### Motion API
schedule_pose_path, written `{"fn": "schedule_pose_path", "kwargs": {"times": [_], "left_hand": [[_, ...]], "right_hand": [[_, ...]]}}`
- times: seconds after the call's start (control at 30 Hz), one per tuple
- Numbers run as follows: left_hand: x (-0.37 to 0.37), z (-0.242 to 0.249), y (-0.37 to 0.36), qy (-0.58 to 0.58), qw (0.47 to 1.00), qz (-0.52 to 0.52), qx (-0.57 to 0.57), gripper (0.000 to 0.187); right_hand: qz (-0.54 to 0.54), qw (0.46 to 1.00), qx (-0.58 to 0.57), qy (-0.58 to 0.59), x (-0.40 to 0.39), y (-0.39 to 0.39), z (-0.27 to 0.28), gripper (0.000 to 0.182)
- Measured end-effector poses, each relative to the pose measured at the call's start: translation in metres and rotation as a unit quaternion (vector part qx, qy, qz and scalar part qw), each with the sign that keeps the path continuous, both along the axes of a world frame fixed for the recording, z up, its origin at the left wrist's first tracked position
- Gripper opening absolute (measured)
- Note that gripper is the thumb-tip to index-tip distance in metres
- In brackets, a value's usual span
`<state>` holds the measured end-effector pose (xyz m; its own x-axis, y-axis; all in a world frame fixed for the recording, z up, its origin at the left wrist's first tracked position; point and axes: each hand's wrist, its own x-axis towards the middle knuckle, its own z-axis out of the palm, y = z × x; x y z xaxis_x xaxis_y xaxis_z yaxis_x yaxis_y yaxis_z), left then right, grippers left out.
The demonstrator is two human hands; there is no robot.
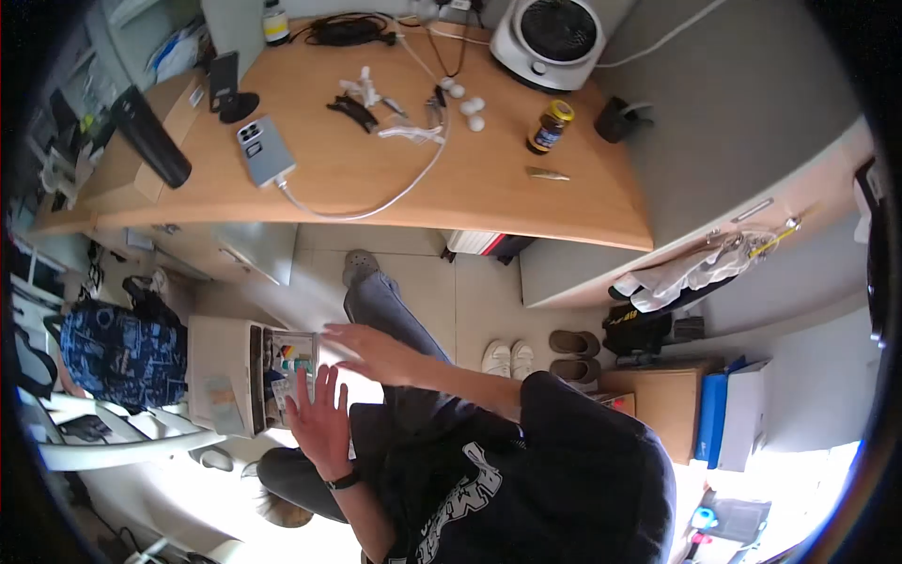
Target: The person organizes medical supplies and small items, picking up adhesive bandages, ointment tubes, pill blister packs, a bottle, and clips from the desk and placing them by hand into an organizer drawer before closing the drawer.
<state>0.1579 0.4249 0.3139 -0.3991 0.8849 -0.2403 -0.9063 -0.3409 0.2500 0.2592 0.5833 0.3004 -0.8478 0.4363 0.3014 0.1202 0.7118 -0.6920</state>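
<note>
Both hands are held over the floor beside an open drawer (256, 376) with small packets and boxes in it. My left hand (321, 423) is empty, its fingers spread and palm showing, with a dark band on the wrist. It is nearest to the drawer's front edge. Above and to the right of it, my right hand (371, 355) reaches across toward the drawer, fingers apart and nothing visible in them. The hands do not touch each other. Whether any fingertip touches the drawer's contents cannot be made out.
The wooden desk (489, 202) holds a phone (267, 150) on a white cable, a yellow-lidded jar (550, 127), a fan (548, 42) and several white balls. A patterned backpack (124, 357) stands left of the drawer. White shoes (508, 359) and cardboard boxes (658, 404) are at right.
</note>
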Motion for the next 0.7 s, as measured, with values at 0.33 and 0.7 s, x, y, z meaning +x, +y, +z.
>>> {"fn": "schedule_pose_path", "kwargs": {"times": [0.33, 0.7], "left_hand": [[-0.012, -0.064, -0.012, -0.004, 0.999, -0.035, 0.011, 0.016], [0.013, -0.043, -0.018, -0.026, 0.985, 0.081, -0.151, 0.013]], "right_hand": [[-0.407, 0.89, 0.205, 0.01, 0.095, 0.228, 0.144, 0.053], [-0.469, 0.848, 0.226, -0.097, 0.057, 0.363, 0.09, 0.044]]}}
